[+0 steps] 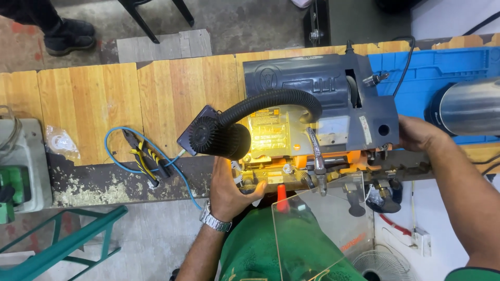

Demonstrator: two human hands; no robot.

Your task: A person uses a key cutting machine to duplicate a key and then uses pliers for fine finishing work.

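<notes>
A dark grey and orange bench machine (pixel 312 99) stands on the wooden workbench (pixel 88 104). A black gooseneck lamp (pixel 219 136) curves over it and lights its front. My left hand (pixel 229 190), a metal watch on its wrist, grips the lower left front of the machine under the lamp. My right hand (pixel 416 134) rests against the right side of the machine's grey housing. A clear plastic shield (pixel 323 234) hangs out in front, with a red knob (pixel 282 199) behind it.
Yellow-handled pliers (pixel 143 156) and a blue wire loop (pixel 117 151) lie left of the machine. A shiny metal cylinder (pixel 471 106) sits on a blue mat (pixel 416 73) at right. A green device (pixel 13 190) is at far left, a teal frame (pixel 62 244) below, another person's shoe (pixel 67 34) beyond the bench.
</notes>
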